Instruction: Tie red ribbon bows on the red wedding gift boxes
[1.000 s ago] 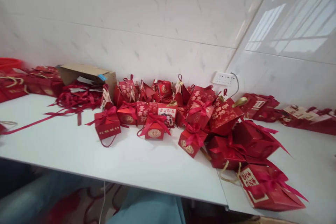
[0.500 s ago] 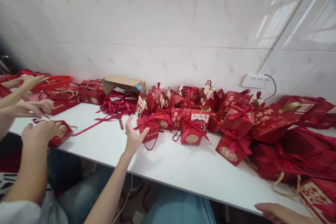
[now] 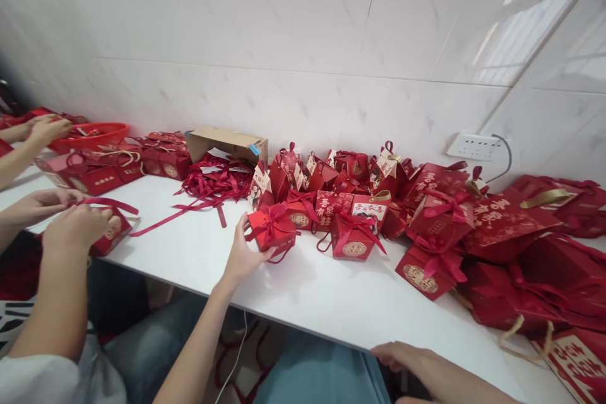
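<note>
My left hand [image 3: 243, 255] grips a small red gift box [image 3: 279, 243] by its left side, thumb at the front and fingers behind. The box is tilted, with a magenta ribbon bow on top and a dark red cord loop below. Beside it stands a similar red box with a round gold emblem [image 3: 354, 247]. My right hand [image 3: 407, 356] is at the table's front edge, near my lap. Its fingers point left, slightly bent, and I see nothing held in it.
Piled red boxes and bags [image 3: 511, 221] crowd the right and back of the white table [image 3: 303, 290]. Left of centre are loose ribbons [image 3: 215, 180] and an open cardboard box [image 3: 227, 139]. A co-worker's hands [image 3: 78, 221] handle a ribbon on another box; further hands [image 3: 47, 129] are near a red basin [image 3: 95, 136].
My left hand has closed on the red gift box and tilted it. My right hand has moved left along the table edge. The co-worker's hands have shifted over their ribbon.
</note>
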`<state>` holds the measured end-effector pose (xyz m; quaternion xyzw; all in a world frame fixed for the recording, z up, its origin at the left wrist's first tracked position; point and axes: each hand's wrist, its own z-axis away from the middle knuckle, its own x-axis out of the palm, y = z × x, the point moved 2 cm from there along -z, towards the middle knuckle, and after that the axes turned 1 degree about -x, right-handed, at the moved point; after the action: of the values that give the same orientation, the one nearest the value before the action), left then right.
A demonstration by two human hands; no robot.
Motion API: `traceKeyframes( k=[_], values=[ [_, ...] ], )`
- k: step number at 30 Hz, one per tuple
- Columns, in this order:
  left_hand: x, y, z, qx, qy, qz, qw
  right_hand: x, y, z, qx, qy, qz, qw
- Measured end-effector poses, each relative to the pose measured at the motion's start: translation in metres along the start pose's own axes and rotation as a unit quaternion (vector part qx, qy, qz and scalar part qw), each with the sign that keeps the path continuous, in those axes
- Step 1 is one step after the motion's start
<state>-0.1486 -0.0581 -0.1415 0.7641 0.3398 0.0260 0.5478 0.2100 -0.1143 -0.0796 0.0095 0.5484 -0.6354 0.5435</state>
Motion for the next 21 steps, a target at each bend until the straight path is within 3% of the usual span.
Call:
traceKeyframes(
  k=[3,5,8,11,13,14,18,19,21],
  values=[
    [0.027,0.021,0.046,0.038,0.048,-0.020,0.998,0.011,0.021,-0.019,-0.028,0.071,-0.098,0.992],
    [0.056,0.032,0.082,0.022,0.031,-0.088,0.995,0.016,0.034,-0.034,-0.031,0.166,-0.160,0.973],
    [0.094,0.047,0.132,0.032,-0.073,-0.158,0.984,0.023,0.046,-0.050,-0.011,0.275,-0.197,0.941],
    [0.107,0.058,0.161,0.074,-0.194,-0.092,0.974,0.025,0.053,-0.054,-0.033,0.296,-0.210,0.931],
    [0.105,0.061,0.164,0.058,-0.230,-0.009,0.972,0.023,0.057,-0.050,-0.048,0.305,-0.211,0.928],
    [0.102,0.061,0.159,0.038,-0.218,0.027,0.975,0.020,0.060,-0.047,-0.048,0.315,-0.209,0.925],
    [0.087,0.065,0.122,-0.043,-0.076,0.071,0.994,0.006,0.065,-0.036,-0.006,0.396,-0.169,0.903],
    [0.086,0.069,0.112,-0.059,-0.102,0.065,0.991,0.004,0.062,-0.035,0.007,0.400,-0.147,0.905],
    [0.090,0.080,0.097,-0.105,-0.231,0.032,0.967,0.003,0.053,-0.037,0.024,0.358,-0.112,0.927]
  ],
)
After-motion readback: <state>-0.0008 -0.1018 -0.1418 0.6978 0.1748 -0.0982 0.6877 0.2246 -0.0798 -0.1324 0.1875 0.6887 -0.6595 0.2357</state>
